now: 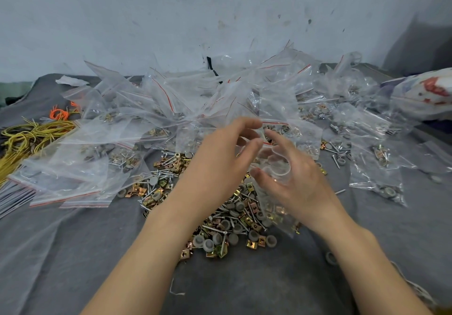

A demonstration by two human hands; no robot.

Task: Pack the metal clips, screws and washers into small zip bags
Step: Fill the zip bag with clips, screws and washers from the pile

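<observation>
On a surface covered with a grey cloth (73, 253) lies a loose pile (234, 216) of hardware: brass-coloured metal clips (252, 243), silver screws (214, 228) and grey round washers (208, 244), all mixed together.

Both hands are just above the far half of this pile. The right hand (300, 182) has its grip closed round a small zip bag (277, 207). The thumb and curled fingers hold the upper part of the clear bag. Its lower part hangs down to the right edge of the pile, and some clips show inside it. The left hand (220, 165) reaches to the mouth of the same bag with loosely stretched fingers. The picture is blurred there, so I cannot tell if its grip pinches the bag or only touches it.

Behind the pile rises a big heap of filled zip bags (171, 109) with red seal lines, reaching to the pale wall (171, 21). Left of the pile lies a flat stack of zip bags (61, 185). Farther left are yellow cords (31, 133) and an orange cord (58, 114). Far right of the pile lies a printed plastic bag (425, 92) with red marks, and its print is too blurred to read. One single washer (331, 258) lies apart, right of the pile's near end.
</observation>
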